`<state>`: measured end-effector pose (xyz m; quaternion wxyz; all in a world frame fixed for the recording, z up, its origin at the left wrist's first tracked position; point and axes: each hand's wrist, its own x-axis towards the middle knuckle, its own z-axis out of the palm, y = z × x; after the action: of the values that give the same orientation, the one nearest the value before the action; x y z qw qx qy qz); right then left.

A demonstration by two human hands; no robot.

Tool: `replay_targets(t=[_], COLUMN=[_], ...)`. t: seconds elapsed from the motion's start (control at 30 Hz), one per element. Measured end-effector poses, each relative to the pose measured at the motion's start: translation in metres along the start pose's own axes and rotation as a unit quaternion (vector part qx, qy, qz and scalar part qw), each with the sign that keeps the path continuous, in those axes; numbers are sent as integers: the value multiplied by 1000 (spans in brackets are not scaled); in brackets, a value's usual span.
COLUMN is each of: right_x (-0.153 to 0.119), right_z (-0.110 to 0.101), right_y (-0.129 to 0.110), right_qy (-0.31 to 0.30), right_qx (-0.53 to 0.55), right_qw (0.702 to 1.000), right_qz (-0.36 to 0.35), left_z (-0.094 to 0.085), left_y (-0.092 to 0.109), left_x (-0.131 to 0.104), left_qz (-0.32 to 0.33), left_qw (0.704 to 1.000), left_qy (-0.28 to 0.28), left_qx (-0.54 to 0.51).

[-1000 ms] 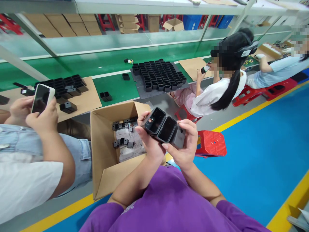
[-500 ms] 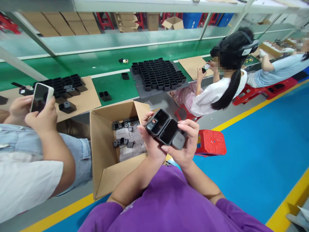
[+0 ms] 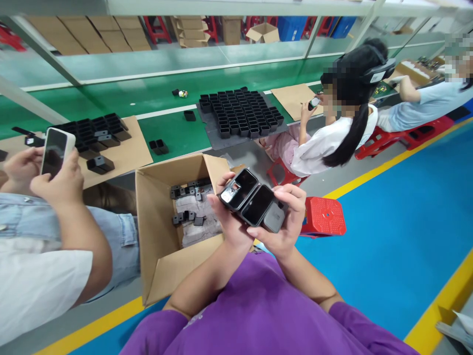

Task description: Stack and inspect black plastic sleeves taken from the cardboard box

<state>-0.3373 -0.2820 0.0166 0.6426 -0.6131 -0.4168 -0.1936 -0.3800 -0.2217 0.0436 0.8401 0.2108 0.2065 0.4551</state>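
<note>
In front of my purple shirt, my left hand (image 3: 232,219) is closed around the left side of black rectangular housings (image 3: 257,205) with glossy open-looking faces. Two of them lie side by side; a small light-coloured patch shows in the left one. My right hand (image 3: 286,222) is closed on the right side, its fingers bent over a dark grey rounded block (image 3: 274,217) that touches the housings. Whether these pieces are joined, I cannot tell. Below and left of my hands stands an open cardboard box (image 3: 151,236) with several small black pieces (image 3: 185,217) on grey-white sheets inside.
Many black housings (image 3: 240,113) stand in rows on the green workbench (image 3: 170,130), others on cardboard (image 3: 142,143) to the left. A person at left holds a white phone (image 3: 57,153). Another sits to the right, near a red stool (image 3: 325,217) on the blue floor (image 3: 388,222).
The housings have tilted slightly in my hands, and reflections on their faces differ. Both hands keep their hold. The phone at left has shifted slightly left in view.
</note>
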Motion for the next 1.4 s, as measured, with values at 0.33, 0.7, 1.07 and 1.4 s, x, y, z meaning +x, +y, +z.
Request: replay_targets(t=[0.33, 0.7, 1.07, 1.4], right_x=[7, 7, 7, 5], right_z=[-1, -1, -1, 1], right_y=[0, -1, -6, -4], right_qy=[-3, -6, -8, -9], right_qx=[-28, -30, -30, -10], right_qw=[999, 999, 999, 999], right_qz=[-31, -29, -30, -34], left_z=[-1, -2, -1, 0], left_y=[0, -3, 1, 4], left_x=[0, 0, -1, -2], left_qz=[0, 19, 5, -23], left_qw=[999, 999, 999, 999], left_qy=[-28, -35, -32, -10], left_qx=[-18, -19, -33, -41])
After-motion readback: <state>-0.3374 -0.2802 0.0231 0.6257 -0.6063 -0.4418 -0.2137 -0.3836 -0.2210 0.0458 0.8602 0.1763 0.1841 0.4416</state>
